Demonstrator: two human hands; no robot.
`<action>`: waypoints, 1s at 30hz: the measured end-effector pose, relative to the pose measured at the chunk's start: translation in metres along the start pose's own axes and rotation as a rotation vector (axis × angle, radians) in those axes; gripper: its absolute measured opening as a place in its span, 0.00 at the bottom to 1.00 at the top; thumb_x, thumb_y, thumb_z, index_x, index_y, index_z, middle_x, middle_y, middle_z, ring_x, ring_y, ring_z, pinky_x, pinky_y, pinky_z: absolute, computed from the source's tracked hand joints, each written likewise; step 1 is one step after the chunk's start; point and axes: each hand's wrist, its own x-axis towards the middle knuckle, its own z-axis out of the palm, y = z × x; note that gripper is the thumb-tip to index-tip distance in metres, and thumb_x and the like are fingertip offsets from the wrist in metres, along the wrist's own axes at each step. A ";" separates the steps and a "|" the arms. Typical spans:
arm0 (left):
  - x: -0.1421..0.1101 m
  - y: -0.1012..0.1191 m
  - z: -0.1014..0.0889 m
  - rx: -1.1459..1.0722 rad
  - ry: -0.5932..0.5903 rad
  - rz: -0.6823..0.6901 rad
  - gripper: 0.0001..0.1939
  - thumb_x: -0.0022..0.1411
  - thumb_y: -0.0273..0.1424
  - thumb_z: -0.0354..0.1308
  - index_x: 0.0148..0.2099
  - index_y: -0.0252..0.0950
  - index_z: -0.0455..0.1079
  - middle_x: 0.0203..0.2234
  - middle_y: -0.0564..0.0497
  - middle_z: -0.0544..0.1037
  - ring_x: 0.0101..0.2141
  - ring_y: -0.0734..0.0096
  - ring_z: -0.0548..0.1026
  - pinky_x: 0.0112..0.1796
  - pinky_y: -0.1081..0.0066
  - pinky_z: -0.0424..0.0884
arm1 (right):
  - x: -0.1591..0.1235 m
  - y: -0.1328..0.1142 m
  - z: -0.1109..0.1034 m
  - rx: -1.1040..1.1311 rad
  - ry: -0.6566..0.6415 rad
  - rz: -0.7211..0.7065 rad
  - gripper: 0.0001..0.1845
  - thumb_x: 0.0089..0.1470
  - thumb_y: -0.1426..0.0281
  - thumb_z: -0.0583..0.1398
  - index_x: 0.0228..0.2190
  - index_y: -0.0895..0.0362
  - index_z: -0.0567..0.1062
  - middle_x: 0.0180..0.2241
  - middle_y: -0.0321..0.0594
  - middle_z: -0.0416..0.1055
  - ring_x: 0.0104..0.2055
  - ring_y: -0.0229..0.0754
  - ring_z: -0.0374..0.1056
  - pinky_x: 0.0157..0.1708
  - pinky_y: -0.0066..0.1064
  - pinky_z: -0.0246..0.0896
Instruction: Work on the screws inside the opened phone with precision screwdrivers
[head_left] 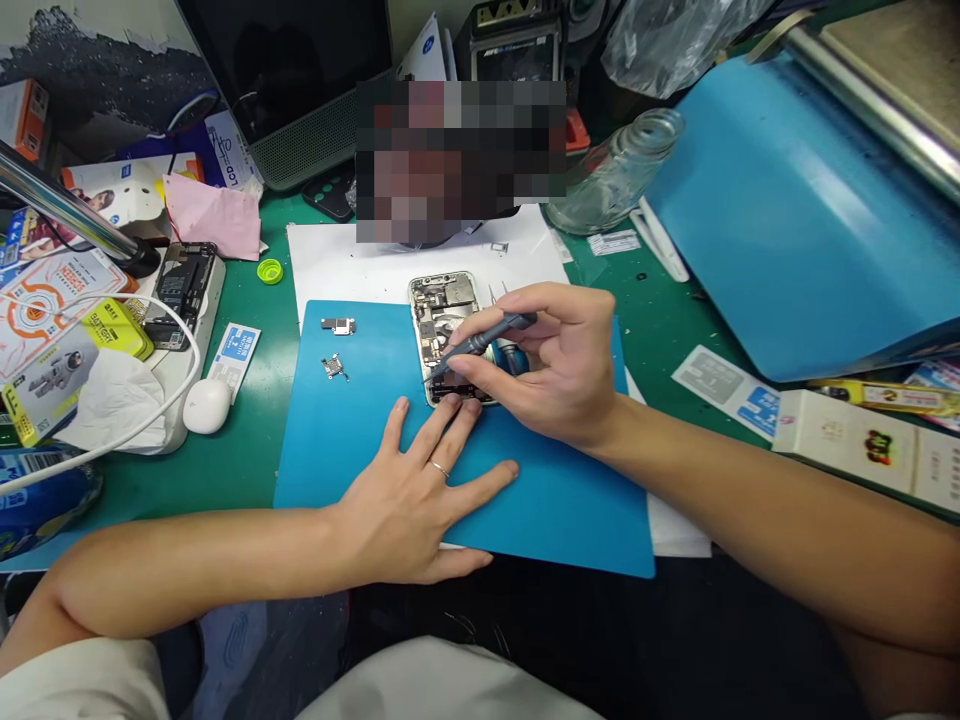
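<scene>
An opened smartphone [442, 318] lies on the blue mat [352, 420] with its inner parts bare. My left hand [424, 480] is spread palm down, two fingertips against the phone's lower end, the others on the mat. Above the phone's lower right, my right hand [566, 365] pinches a dark grey screwdriver [484, 340], its thin shaft slanting down to the phone's lower left edge. Two thin metal prongs and a blue rounded object [512, 357] show by my right fingers; whether they are held, I cannot tell. Two small metal parts, one plate [339, 326] and one bracket [334, 367], lie left of the phone.
White paper [322, 262] lies under the mat. A glass jar [615, 175] stands behind, right of a pixelated patch. A curled blue sheet [787, 220] is at right, near a cigarette box [862, 445]. Leftward are a white earbud case [207, 406], a cable and another opened phone [180, 290].
</scene>
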 end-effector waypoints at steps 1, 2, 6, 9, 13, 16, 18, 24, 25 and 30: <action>0.000 0.000 0.000 0.000 0.000 0.001 0.44 0.65 0.55 0.60 0.74 0.41 0.54 0.72 0.21 0.44 0.72 0.29 0.44 0.62 0.27 0.44 | 0.000 0.000 0.000 -0.005 0.009 0.000 0.30 0.53 0.77 0.70 0.51 0.46 0.67 0.37 0.33 0.77 0.38 0.41 0.79 0.35 0.33 0.80; 0.000 0.000 0.000 -0.001 -0.001 0.002 0.44 0.65 0.55 0.60 0.74 0.41 0.54 0.72 0.21 0.44 0.72 0.29 0.44 0.62 0.27 0.44 | 0.000 0.001 0.000 -0.008 0.017 0.005 0.30 0.52 0.77 0.71 0.51 0.45 0.68 0.37 0.33 0.77 0.38 0.42 0.79 0.35 0.33 0.80; 0.000 0.000 0.000 0.001 -0.003 0.000 0.45 0.64 0.56 0.60 0.74 0.41 0.53 0.72 0.23 0.45 0.72 0.29 0.45 0.62 0.27 0.44 | 0.000 0.002 0.000 -0.002 0.036 -0.018 0.29 0.53 0.77 0.70 0.52 0.45 0.68 0.37 0.33 0.78 0.38 0.42 0.79 0.35 0.33 0.80; 0.001 0.000 0.000 0.007 -0.001 -0.002 0.44 0.64 0.56 0.60 0.74 0.41 0.54 0.72 0.23 0.46 0.72 0.29 0.45 0.62 0.26 0.42 | 0.002 0.004 -0.001 -0.006 0.069 -0.065 0.27 0.54 0.76 0.70 0.51 0.46 0.68 0.37 0.33 0.78 0.37 0.41 0.80 0.34 0.34 0.80; 0.000 0.000 0.000 0.013 0.006 -0.008 0.44 0.64 0.56 0.60 0.74 0.41 0.55 0.72 0.23 0.46 0.72 0.29 0.46 0.62 0.27 0.41 | 0.004 0.004 -0.001 -0.098 0.114 -0.119 0.29 0.56 0.72 0.69 0.55 0.45 0.66 0.36 0.33 0.78 0.34 0.42 0.79 0.30 0.34 0.79; 0.000 0.000 0.000 0.013 0.011 -0.003 0.44 0.64 0.56 0.60 0.74 0.41 0.55 0.72 0.23 0.46 0.72 0.29 0.46 0.63 0.28 0.41 | 0.005 0.004 -0.002 -0.132 0.109 -0.126 0.32 0.59 0.70 0.68 0.60 0.43 0.62 0.36 0.32 0.78 0.33 0.41 0.78 0.29 0.34 0.78; 0.000 0.000 0.000 0.014 0.014 0.000 0.45 0.64 0.56 0.61 0.74 0.40 0.55 0.72 0.23 0.47 0.72 0.29 0.46 0.63 0.29 0.41 | 0.006 0.004 -0.004 -0.133 0.126 -0.110 0.29 0.59 0.69 0.67 0.58 0.43 0.64 0.36 0.32 0.79 0.34 0.42 0.78 0.31 0.35 0.78; -0.001 -0.001 0.002 -0.011 0.033 0.012 0.44 0.65 0.55 0.60 0.74 0.39 0.55 0.72 0.24 0.45 0.72 0.30 0.43 0.65 0.33 0.43 | 0.015 0.016 -0.019 -0.207 0.224 -0.189 0.18 0.56 0.70 0.69 0.44 0.48 0.68 0.37 0.32 0.78 0.33 0.41 0.78 0.29 0.35 0.75; -0.001 -0.002 0.003 -0.019 0.035 0.013 0.44 0.65 0.55 0.61 0.74 0.39 0.55 0.72 0.24 0.44 0.72 0.30 0.42 0.65 0.34 0.44 | 0.017 0.021 -0.022 -0.216 0.257 -0.207 0.19 0.56 0.71 0.70 0.43 0.48 0.67 0.37 0.32 0.77 0.34 0.41 0.78 0.28 0.34 0.74; -0.003 -0.004 0.005 -0.074 0.037 0.020 0.46 0.64 0.54 0.62 0.75 0.38 0.53 0.74 0.26 0.39 0.73 0.34 0.39 0.67 0.40 0.46 | 0.024 0.043 -0.031 -0.263 0.297 -0.141 0.17 0.57 0.72 0.69 0.40 0.50 0.65 0.36 0.32 0.76 0.38 0.41 0.78 0.34 0.35 0.75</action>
